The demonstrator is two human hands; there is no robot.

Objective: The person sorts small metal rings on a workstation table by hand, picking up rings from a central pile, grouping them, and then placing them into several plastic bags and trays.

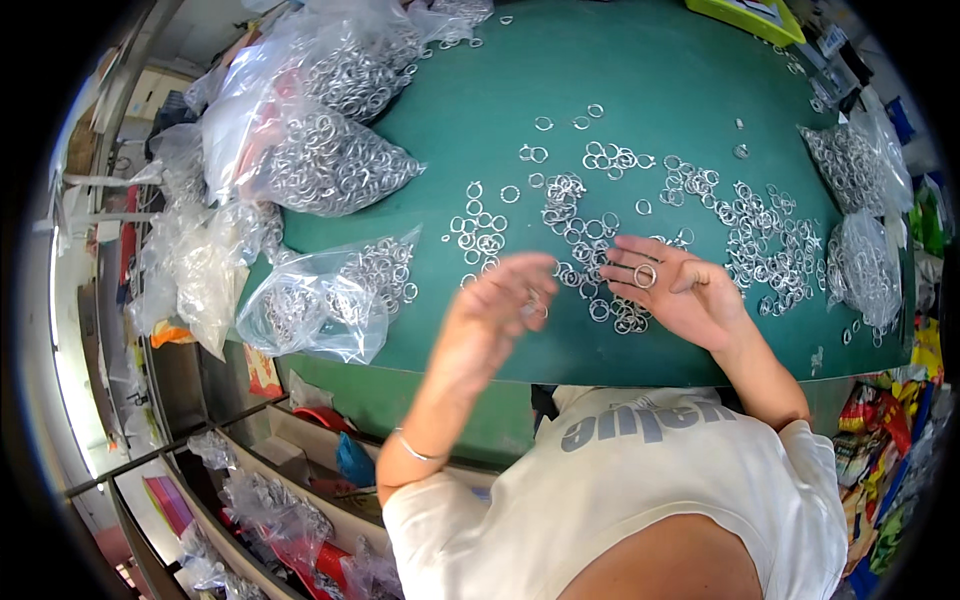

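My left hand (pixel 495 315) hangs over the near part of the green table, smeared by motion. A silvery glint shows at its fingertips, but whether a ring is gripped there I cannot make out. To its right, my right hand (pixel 690 300) is turned palm up with its fingers stretched out. One silver metal ring (pixel 645 276) lies across those fingers. Between and beyond both hands spreads a loose pile of similar rings (pixel 590 230). A larger heap of rings (pixel 775 245) lies right of my right hand, and a small cluster (pixel 478 228) beyond my left.
Clear plastic bags full of rings (pixel 335 165) stand at the table's left, with an opened bag (pixel 320 305) nearer me. More filled bags (pixel 865 255) line the right edge. A yellow-green tray (pixel 750 18) sits at the far right. Below the table's left edge are open drawers (pixel 300 490).
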